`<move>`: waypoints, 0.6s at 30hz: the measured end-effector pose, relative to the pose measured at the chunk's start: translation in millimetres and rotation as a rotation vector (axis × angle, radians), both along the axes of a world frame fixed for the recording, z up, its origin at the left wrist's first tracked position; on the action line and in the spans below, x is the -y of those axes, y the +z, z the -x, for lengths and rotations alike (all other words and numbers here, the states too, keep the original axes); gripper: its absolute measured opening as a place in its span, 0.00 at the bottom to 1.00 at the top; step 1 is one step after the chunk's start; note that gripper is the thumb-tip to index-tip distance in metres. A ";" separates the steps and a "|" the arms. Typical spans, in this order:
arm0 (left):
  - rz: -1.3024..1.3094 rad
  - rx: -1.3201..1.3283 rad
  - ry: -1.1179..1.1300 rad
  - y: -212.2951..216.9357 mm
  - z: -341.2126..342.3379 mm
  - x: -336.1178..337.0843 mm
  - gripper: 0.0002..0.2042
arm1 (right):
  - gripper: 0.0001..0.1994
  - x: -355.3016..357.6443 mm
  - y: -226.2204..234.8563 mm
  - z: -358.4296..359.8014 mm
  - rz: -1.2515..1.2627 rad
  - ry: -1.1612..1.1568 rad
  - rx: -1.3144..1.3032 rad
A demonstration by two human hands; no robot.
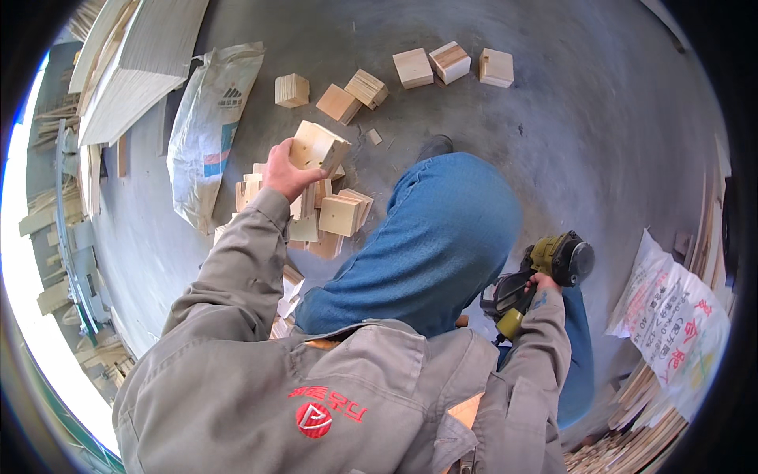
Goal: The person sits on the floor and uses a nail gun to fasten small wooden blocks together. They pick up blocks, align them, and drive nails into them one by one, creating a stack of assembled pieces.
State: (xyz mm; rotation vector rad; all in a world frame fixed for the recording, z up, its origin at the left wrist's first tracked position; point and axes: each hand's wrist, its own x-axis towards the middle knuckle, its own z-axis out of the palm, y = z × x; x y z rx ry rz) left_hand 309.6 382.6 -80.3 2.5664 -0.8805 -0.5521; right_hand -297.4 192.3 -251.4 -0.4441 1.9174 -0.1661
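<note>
My left hand (286,172) is closed around a pale wooden block (317,145), fingers on its left side and thumb along its lower edge. It holds the block above a heap of similar wooden blocks (339,215) lying on the floor left of my knee. To the right of my bent leg, my right hand (543,282) grips a yellow-green and black nail gun (551,256) by its handle. The nail gun's round black end points to the right; my hand and leg cover part of its body.
Several separate blocks (450,62) stand farther off on the grey floor, near a small wood offcut (374,137). A white sack (207,134) and leaning boards (142,71) are at left. Another white sack (671,316) lies over wood strips (639,403) at right.
</note>
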 end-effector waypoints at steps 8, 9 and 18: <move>-0.276 0.009 -0.173 -64.4 13.7 52.5 0.43 | 0.01 -5.4 7.8 -23.2 0.026 0.119 -0.065; -0.317 0.015 -0.188 -76.7 17.8 57.7 0.43 | 0.01 -3.9 6.4 -20.2 0.017 0.169 -0.079; -0.645 0.030 -0.305 -129.2 48.7 51.5 0.46 | 0.02 -5.2 22.4 -24.7 0.028 0.323 -0.095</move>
